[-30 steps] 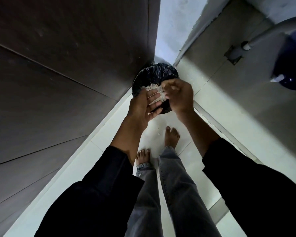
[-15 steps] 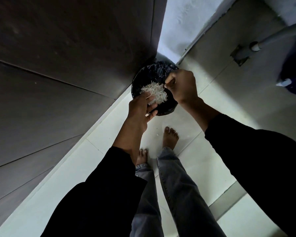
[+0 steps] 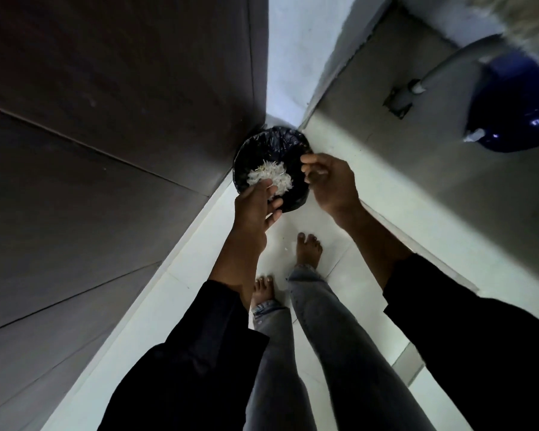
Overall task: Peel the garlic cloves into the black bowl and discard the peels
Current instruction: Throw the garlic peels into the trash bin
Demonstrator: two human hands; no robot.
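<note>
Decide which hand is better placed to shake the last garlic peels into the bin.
Left. The left hand is directly over the black-lined bin, touching the white peels. The right hand hovers at the bin's rim, apparently empty.

Garlic peels (image 3: 269, 178) in bin (image 3: 273, 144); left hand (image 3: 254, 209), right hand (image 3: 332, 185) above.

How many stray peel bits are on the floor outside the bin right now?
2, as far as I can tell: small white flecks on the floor tile just left of the forward bare foot. The hands or legs may hide more.
</note>
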